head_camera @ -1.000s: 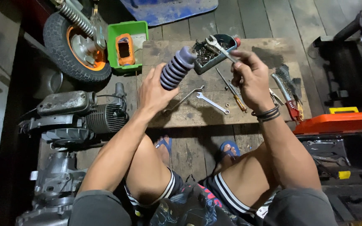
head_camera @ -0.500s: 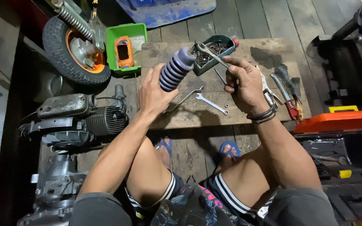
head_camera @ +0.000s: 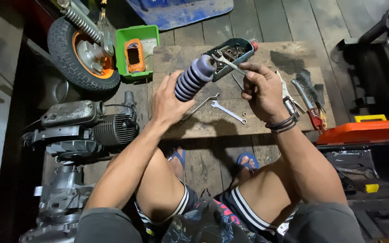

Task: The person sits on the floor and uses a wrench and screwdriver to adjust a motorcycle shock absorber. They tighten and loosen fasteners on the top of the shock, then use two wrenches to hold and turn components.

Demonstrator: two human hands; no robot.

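The person is holding a purple ribbed shock absorber [head_camera: 193,78] above the wooden counter [head_camera: 266,121], its long axis running diagonally, the upper end pointing up and to the right toward a teal tray of small hardware [head_camera: 241,50], the lower end sitting in the left hand [head_camera: 169,101]. That hand's fingers are wrapping closed around the lower coils. The right hand [head_camera: 263,92] is gripping a combination wrench [head_camera: 227,62], fingers curled shut on its handle, the wrench head lying at the shock absorber's top end; whether it is seated on a nut I cannot tell. Two more wrenches [head_camera: 228,112] are lying flat on the counter just below the hands.
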